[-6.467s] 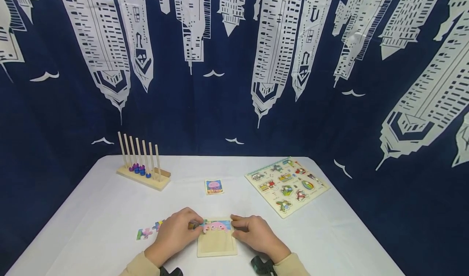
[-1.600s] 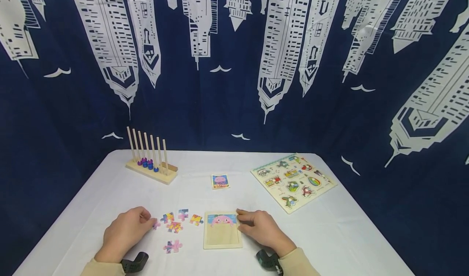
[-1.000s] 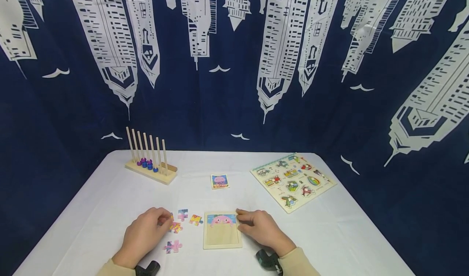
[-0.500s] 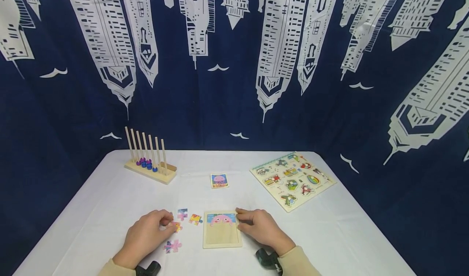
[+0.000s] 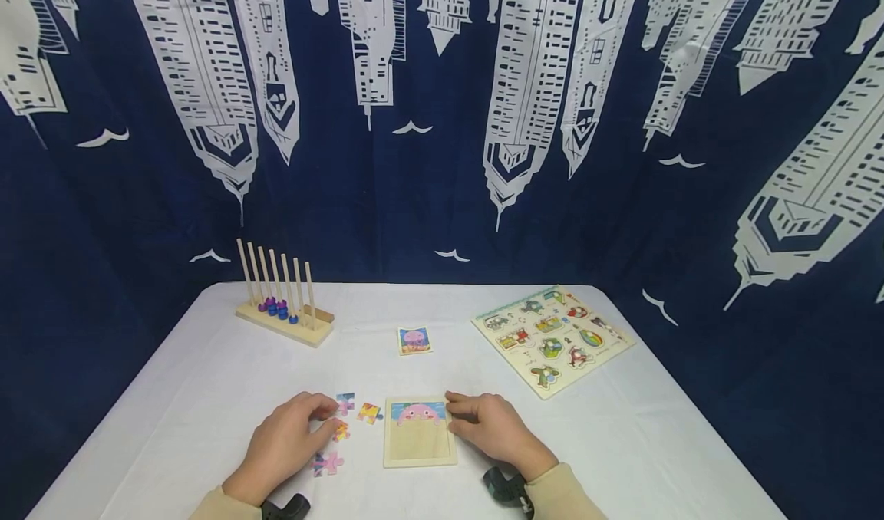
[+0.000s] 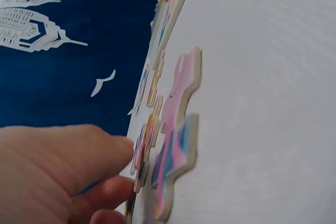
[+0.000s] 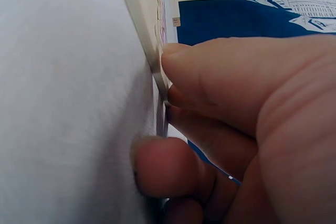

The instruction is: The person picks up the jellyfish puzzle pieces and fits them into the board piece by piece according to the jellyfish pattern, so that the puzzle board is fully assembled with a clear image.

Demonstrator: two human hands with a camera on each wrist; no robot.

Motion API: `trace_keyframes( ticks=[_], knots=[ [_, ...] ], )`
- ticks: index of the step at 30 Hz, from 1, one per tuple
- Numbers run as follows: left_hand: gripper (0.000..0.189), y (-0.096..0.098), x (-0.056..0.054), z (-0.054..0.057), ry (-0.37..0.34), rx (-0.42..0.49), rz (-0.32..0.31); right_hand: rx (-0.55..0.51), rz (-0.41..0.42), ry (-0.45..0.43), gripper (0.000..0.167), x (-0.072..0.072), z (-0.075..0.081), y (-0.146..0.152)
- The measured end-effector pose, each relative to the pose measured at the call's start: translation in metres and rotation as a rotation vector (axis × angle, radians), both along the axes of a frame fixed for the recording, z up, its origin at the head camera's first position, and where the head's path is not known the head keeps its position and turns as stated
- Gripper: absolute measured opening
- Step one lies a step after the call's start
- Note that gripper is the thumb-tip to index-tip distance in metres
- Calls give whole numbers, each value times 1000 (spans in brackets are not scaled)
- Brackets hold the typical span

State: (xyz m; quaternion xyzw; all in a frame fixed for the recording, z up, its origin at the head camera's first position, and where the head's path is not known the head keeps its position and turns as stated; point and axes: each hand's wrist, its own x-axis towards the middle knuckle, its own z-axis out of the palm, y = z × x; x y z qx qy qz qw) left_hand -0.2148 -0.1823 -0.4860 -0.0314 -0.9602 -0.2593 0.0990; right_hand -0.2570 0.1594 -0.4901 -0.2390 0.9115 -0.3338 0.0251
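Note:
A square wooden puzzle tray [image 5: 420,452] lies near the table's front middle, a strip of pink face and blue sky fitted along its top. At its right side my right hand [image 5: 499,432] holds the edge, with the forefinger at the far corner and the thumb lower down. My left hand [image 5: 286,442] reaches over loose jigsaw pieces left of the tray, thumb and forefinger apart and close against a yellow-orange piece [image 5: 341,430]. Some pieces are partly hidden beneath it. Around it lie a pink-blue piece [image 5: 345,403], another yellow piece [image 5: 369,413] and joined pink-purple pieces [image 6: 176,114].
A small picture card [image 5: 414,341] of a pink octopus lies behind the tray. At the back left stands a wooden peg rack [image 5: 283,325] with purple and blue beads. A large picture board [image 5: 549,343] lies at the back right.
My left hand has come from the tray to the loose pieces, then moved right, gathering them closer together. The yellow-orange piece has shifted slightly right. My right hand stays at the tray's edge.

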Motion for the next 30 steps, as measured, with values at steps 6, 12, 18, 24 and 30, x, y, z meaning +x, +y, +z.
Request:
trace_keyframes(
  ticks=[6, 12, 18, 24, 30],
  knots=[
    [28, 3, -10, -9, 58, 25, 34, 2, -1, -3, 34, -1, 0, 1],
    [38, 9, -24, -15, 138, -48, 47, -9, -5, -4, 34, -1, -1, 1],
    [28, 12, -28, -14, 116, -44, 54, -9, -8, -9, 34, 0, 0, 0],
    [31, 12, -26, -12, 111, -34, 50, -17, -7, -7, 34, 1, 1, 0],
    [33, 11, -27, -13, 113, -29, 49, -21, -5, -10, 33, 0, -1, 0]
  ],
)
